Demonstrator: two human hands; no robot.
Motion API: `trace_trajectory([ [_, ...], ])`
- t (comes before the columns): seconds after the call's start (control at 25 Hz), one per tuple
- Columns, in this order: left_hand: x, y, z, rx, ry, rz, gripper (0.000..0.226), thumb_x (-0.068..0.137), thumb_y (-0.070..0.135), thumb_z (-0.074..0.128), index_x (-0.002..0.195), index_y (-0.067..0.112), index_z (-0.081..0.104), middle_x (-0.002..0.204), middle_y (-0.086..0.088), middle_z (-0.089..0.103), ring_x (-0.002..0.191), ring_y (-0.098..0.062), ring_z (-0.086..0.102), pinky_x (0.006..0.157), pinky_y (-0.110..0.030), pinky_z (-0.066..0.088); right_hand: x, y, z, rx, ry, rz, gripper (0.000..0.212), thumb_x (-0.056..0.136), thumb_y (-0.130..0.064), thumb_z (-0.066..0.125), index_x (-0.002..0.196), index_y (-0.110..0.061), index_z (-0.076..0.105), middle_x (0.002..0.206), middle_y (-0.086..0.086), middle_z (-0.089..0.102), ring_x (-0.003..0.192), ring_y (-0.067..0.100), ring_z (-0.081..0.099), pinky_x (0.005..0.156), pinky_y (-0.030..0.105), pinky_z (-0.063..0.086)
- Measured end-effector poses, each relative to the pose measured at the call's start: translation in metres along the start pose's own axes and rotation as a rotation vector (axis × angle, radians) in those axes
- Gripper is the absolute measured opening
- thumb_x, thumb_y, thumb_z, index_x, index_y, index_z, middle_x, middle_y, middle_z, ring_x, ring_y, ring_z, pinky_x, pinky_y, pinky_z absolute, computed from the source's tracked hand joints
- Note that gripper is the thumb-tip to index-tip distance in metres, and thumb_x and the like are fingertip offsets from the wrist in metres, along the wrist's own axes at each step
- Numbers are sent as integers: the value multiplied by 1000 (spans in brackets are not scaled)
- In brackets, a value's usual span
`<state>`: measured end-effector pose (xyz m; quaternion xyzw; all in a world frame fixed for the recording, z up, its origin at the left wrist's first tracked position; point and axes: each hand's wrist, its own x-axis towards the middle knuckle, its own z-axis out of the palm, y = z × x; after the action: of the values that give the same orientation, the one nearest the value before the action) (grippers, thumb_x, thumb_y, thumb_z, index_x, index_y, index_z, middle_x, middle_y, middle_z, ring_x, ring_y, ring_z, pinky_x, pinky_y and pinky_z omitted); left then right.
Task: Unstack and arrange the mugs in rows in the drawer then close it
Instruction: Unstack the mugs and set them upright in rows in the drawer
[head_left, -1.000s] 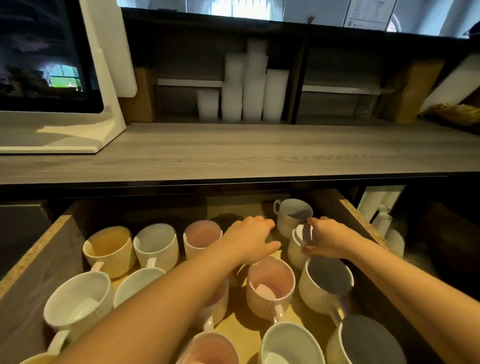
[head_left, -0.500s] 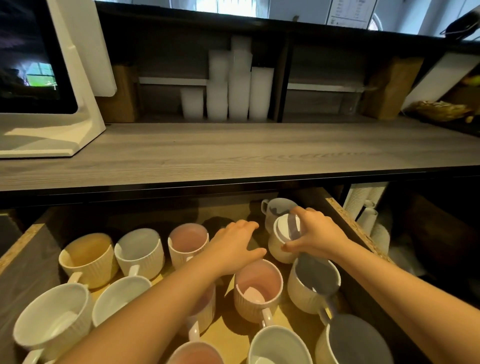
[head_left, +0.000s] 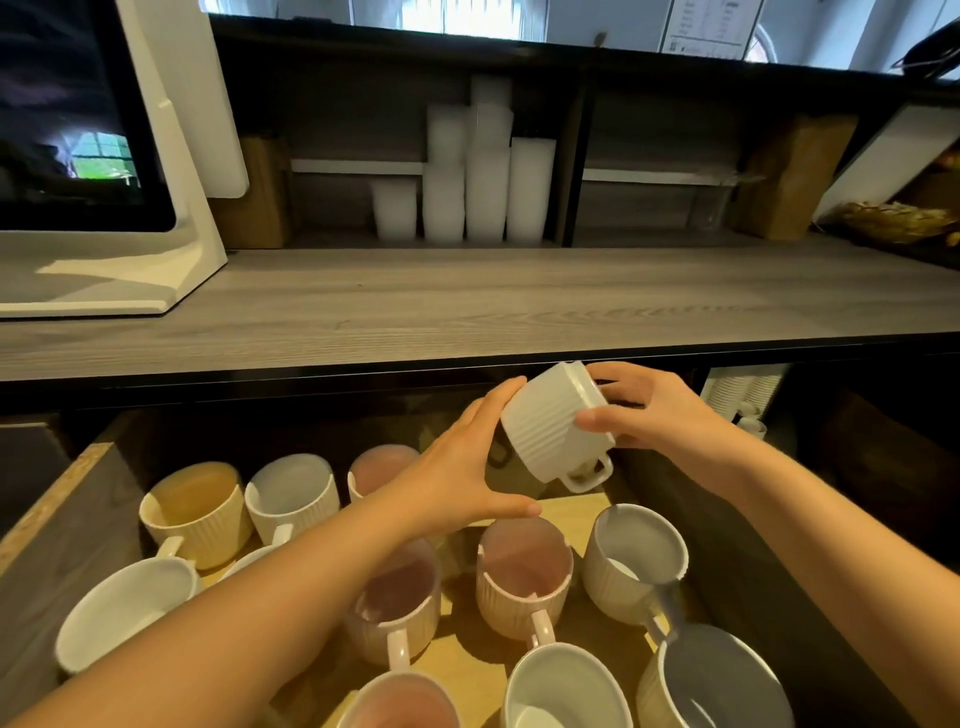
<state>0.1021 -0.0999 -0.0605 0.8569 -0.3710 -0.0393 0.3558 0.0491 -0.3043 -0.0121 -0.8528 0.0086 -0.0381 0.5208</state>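
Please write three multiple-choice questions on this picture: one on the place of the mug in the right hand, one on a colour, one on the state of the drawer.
1. The white ribbed mug that the right hand holds is: A) in the air above the drawer; B) standing on the drawer floor; C) stacked inside another mug.
2. The back-left mug is: A) black; B) yellow; C) green.
3. The drawer is: A) shut; B) taken out; C) open.
Answers: 1 A, it hangs tilted, touching nothing below; 2 B, its ribbed wall is yellow; 3 C, its inside is in view.

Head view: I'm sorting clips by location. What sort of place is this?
Probably a café service counter: a white touchscreen terminal stands on the wooden counter, stacked plastic cups fill the shelf behind, and the open drawer holds many ribbed mugs.
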Motion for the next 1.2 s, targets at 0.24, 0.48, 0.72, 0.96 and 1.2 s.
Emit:
trace_trajectory([
  [0.24, -7, 5, -3, -96, 202, 73, 91, 61, 35, 84, 133, 37, 28, 130, 10, 43, 118, -8, 44, 98, -38, 47, -4, -1, 7, 220, -221, 6, 36, 73, -41, 65, 109, -39, 60, 105, -13, 71, 106, 9, 63, 85, 29, 52],
  [0.48, -9, 17, -11, 170, 239, 16, 86, 58, 42, 80, 129, 36, 32, 111, 7, 39, 102, -12, 43, 81, -31, 48, -6, -7, 18, -56, -137, -78, 59, 69, -50, 65, 123, -34, 49, 114, -13, 60, 107, 10, 58, 81, 25, 55],
  [0.72, -8, 17, -12, -7, 135, 58, 86, 65, 41, 81, 132, 37, 29, 121, 13, 35, 112, -4, 39, 93, -25, 43, -4, 0, 13, 34, -107, -6, 39, 81, -33, 68, 118, -29, 55, 111, -2, 62, 103, 18, 61, 74, 25, 58],
  [0.96, -6, 17, -20, -135, -11, 155, 97, 62, 35, 85, 135, 45, 23, 136, 26, 32, 127, 6, 33, 99, -13, 35, -5, 3, 3, 374, -294, 119, 50, 60, -45, 66, 105, -26, 57, 105, 8, 60, 90, 22, 65, 64, 24, 57],
  [1.2, -2, 21, -19, -191, 68, 155, 84, 61, 25, 87, 120, 48, 32, 118, 30, 45, 115, 14, 42, 86, 1, 38, -8, 3, 6, 531, -380, 186, 39, 74, -48, 62, 108, -29, 57, 97, -2, 71, 86, 18, 71, 64, 28, 58],
])
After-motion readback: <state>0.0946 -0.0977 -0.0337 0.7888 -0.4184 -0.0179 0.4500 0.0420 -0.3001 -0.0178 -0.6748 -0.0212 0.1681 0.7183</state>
